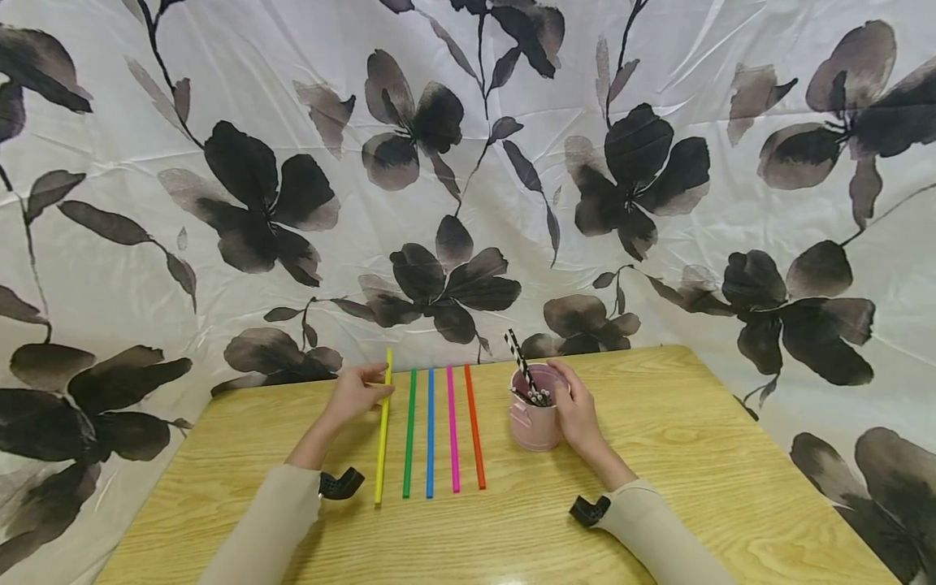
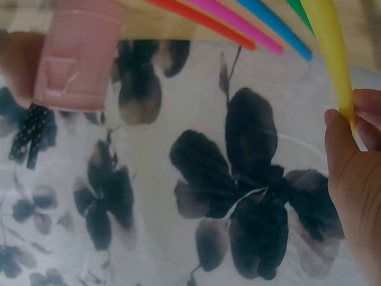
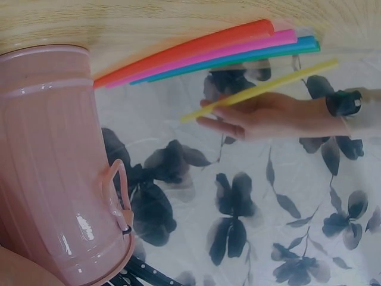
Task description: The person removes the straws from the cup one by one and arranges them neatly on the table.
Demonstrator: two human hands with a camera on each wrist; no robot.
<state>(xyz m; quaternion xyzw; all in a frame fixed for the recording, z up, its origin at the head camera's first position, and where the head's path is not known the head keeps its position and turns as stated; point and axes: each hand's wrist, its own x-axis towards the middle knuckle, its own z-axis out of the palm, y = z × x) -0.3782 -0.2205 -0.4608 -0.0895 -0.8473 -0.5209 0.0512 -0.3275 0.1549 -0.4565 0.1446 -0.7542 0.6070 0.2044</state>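
My left hand (image 1: 357, 398) pinches a yellow straw (image 1: 381, 455) between thumb and fingers near its far end. In the right wrist view the yellow straw (image 3: 262, 89) looks raised off the table. Beside it a green straw (image 1: 409, 435), a blue straw (image 1: 430, 435), a pink straw (image 1: 452, 431) and a red straw (image 1: 475, 431) lie in a spaced row. My right hand (image 1: 579, 413) grips the right side of a small pink bucket (image 1: 535, 431). Black-and-white patterned straws (image 1: 517, 353) stand in the bucket, one group taller than the rest.
All of this is on a wood-grain table (image 1: 621, 536). Behind its far edge hangs a white cloth (image 1: 512, 211) printed with dark flowers. A black wrist device (image 1: 342, 484) sits at the left cuff, and another black device (image 1: 589, 511) at the right.
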